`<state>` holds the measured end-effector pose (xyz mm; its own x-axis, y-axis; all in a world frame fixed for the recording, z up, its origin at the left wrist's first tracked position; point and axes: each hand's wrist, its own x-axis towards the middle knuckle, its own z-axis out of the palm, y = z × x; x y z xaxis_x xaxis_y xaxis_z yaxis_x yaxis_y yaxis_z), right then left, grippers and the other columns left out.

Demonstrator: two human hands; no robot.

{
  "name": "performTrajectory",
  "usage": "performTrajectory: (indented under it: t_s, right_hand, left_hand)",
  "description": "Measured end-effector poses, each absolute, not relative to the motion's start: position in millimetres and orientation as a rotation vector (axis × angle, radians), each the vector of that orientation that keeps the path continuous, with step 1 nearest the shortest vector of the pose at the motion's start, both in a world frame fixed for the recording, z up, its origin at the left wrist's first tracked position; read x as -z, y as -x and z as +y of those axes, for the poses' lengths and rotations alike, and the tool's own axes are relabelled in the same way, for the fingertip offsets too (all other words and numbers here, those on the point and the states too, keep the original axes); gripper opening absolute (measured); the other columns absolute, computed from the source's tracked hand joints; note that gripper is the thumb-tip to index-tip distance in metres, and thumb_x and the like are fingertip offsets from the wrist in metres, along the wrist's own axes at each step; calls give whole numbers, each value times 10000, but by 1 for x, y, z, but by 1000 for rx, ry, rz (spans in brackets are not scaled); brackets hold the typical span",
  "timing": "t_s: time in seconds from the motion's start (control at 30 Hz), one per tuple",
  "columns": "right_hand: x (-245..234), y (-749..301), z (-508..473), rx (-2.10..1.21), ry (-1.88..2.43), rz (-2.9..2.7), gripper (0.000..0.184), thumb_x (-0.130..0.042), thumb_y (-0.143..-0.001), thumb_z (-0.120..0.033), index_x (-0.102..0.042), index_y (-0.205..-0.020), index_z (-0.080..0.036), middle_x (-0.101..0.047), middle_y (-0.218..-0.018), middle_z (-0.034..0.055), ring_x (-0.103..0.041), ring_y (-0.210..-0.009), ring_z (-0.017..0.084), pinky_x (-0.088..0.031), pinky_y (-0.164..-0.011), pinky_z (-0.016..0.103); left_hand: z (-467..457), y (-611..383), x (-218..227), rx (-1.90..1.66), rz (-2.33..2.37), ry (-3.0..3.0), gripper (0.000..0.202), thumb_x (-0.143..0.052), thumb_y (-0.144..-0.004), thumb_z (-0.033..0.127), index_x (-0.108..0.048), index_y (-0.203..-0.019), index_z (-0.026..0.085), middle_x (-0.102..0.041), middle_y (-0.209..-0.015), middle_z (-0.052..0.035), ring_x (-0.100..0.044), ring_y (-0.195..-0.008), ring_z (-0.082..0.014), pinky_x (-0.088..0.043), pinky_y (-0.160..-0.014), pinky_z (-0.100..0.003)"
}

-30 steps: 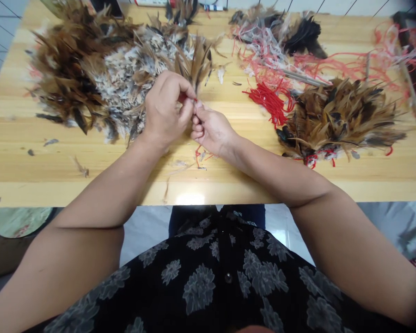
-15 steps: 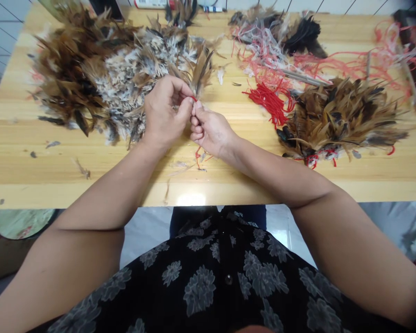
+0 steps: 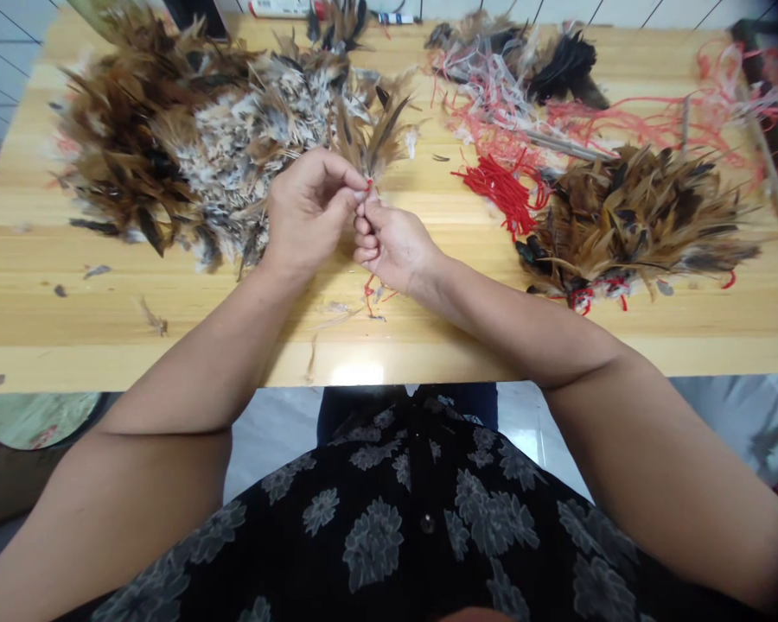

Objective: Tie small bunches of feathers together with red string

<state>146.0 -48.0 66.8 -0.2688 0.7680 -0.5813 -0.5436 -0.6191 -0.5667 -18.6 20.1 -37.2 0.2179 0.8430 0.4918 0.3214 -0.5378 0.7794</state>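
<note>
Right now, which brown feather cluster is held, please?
The small brown feather bunch held by left hand and right hand; the brown feather piles at either side are larger.

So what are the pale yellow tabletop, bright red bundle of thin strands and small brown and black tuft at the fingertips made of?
Pale yellow tabletop: probably varnished wood; grain bands, glossy highlight.
Bright red bundle: perhaps yarn or cord; slender, bending strands without visible shine.
Brown and black tuft: feathers, fairly matte; tapered tips, wispy base.
</note>
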Motion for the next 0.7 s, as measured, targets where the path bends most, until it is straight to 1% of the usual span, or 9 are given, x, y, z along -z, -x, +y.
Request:
performTrajectory:
  t_s: [0.13,0.23,0.3,0.4,0.47,0.5,0.6,0.63,0.7]
  right_hand:
    - [-64,-145,-48,-1984,1099,-320,443,-556,-1372,-227,-470,-939,-253,-423,-688,-133,-309,-521,43,-221,-534,116]
    - [-61,-144,-47,-1997,1104,-317,462,-584,-1374,-254,-465,-928,-252,-426,-684,-131,-310,-521,43,-226,-529,114]
    - [-60,-144,-46,-2003,1115,-328,493,-616,-1377,-318,-459,-914,-253,-425,-681,-125,-304,-525,49,-228,-522,118]
    - [-58,-144,-46,-2014,1131,-386,550,-717,-1346,-468,-461,-907,-257,-414,-693,-121,-303,-537,55,-242,-518,130]
    - [-57,-144,-46,-2015,1148,-432,579,-777,-1312,-544,-465,-915,-261,-403,-707,-122,-309,-548,56,-247,-520,138]
    - [-56,-143,-46,-2011,1160,-453,581,-799,-1300,-553,-465,-921,-264,-399,-713,-122,-309,-553,57,-244,-521,142]
    - [-51,-144,-44,-1947,1182,-539,550,-842,-1283,-489,-462,-950,-273,-396,-732,-123,-307,-576,60,-220,-531,153]
    - [-48,-145,-42,-1906,1176,-577,528,-839,-1285,-458,-461,-965,-276,-392,-745,-123,-305,-587,60,-214,-543,154]
    - [-43,-148,-36,-1853,1150,-668,456,-794,-1304,-415,-473,-1008,-283,-382,-777,-120,-315,-615,60,-221,-579,153]
  left_hand:
    - [12,14,23,-1267,1138,-1874,700,-803,-1091,1039,-719,-1146,346,-828,-1180,-94,-737,-1280,-417,-555,-1064,-638]
    - [12,13,16,-1218,1124,-1830,761,-850,-1019,1082,-695,-1102,341,-824,-1130,-98,-738,-1299,-431,-546,-1065,-634]
    - [13,12,14,-1185,1096,-1802,814,-846,-981,1125,-676,-1100,338,-799,-1078,-98,-731,-1321,-437,-533,-1065,-622]
    - [14,10,13,-1178,1095,-1769,867,-854,-927,1170,-657,-1092,341,-766,-1015,-87,-719,-1312,-430,-529,-1045,-606]
    - [14,9,15,-1192,1109,-1766,874,-851,-928,1174,-655,-1088,338,-757,-1003,-83,-717,-1299,-424,-529,-1032,-610]
    - [16,10,18,-1194,1112,-1771,863,-835,-953,1167,-660,-1097,334,-755,-1014,-83,-718,-1308,-423,-525,-1036,-617]
    - [31,18,37,-1214,1110,-1792,830,-787,-1047,1134,-675,-1163,320,-756,-1104,-82,-714,-1354,-406,-514,-1084,-641]
    - [39,22,46,-1246,1108,-1799,852,-792,-1051,1142,-669,-1186,310,-754,-1131,-79,-709,-1344,-390,-518,-1099,-640]
    - [55,31,64,-1407,1105,-1766,992,-871,-910,1227,-649,-1174,296,-740,-1108,-54,-692,-1197,-326,-552,-1057,-598]
